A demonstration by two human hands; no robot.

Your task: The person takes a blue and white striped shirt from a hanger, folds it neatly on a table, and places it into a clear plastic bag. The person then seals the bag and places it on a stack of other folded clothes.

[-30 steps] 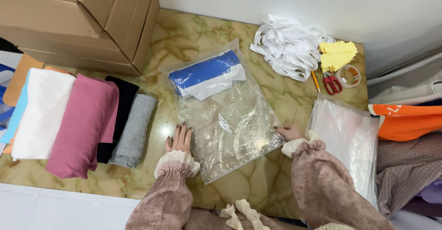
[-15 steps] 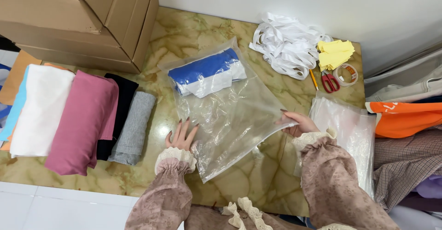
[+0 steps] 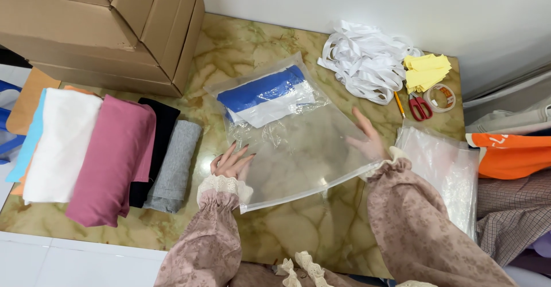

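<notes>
My 2 hands lie flat, fingers spread, clamping nothing: left hand (image 3: 229,162) on the near-left edge of the clear plastic bag (image 3: 298,149), right hand (image 3: 367,140) on its right side. The folded blue-and-white cloth (image 3: 265,94) sits inside, beyond my fingertips. The film looks light, limp and slippery; its stiffer near edge seems best for pinching.

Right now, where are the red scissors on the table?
In the head view, the red scissors lie at the far right of the marble table, between a pencil and a tape roll, just below yellow papers.
</notes>
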